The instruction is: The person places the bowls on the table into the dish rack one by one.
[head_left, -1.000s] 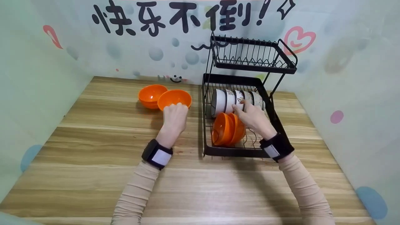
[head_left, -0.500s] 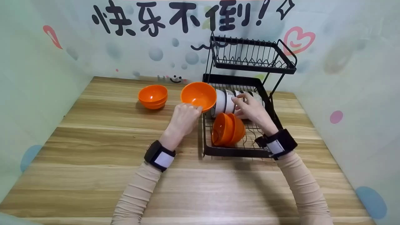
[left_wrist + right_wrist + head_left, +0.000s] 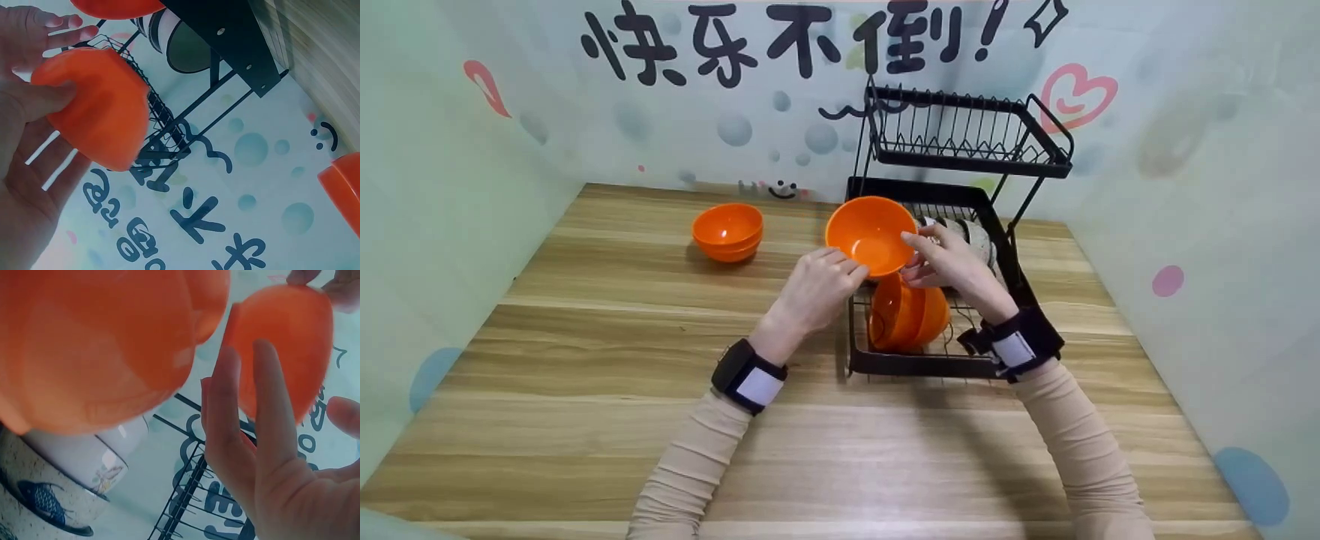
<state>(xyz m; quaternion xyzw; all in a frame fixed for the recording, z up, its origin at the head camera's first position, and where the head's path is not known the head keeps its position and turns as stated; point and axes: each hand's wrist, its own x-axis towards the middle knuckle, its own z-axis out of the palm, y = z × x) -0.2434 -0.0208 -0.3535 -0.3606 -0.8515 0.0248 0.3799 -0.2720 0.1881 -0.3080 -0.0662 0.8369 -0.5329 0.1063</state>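
My left hand (image 3: 817,292) grips an orange bowl (image 3: 874,225) by its near left rim, its thumb showing against the bowl in the left wrist view. The bowl hangs tilted above the left part of a black dish rack (image 3: 926,366), its inside facing the head camera. Beside its right edge is my right hand (image 3: 960,274), fingers extended along the bowl (image 3: 298,337); whether they press on it I cannot tell. Two orange bowls (image 3: 911,315) stand on edge in the lower rack. Behind them, patterned bowls (image 3: 979,244) are partly hidden by the held bowl and my right hand.
More orange bowls (image 3: 727,234) are stacked on the wooden table (image 3: 585,360) to the left. The rack's upper tier (image 3: 967,131) rises at the back, close to the printed wall (image 3: 720,165). Pale side walls bound the table.
My left hand has lifted the orange bowl off the table and carried it right, over the rack. My right hand has shifted slightly left from the patterned bowls to the carried bowl's side.
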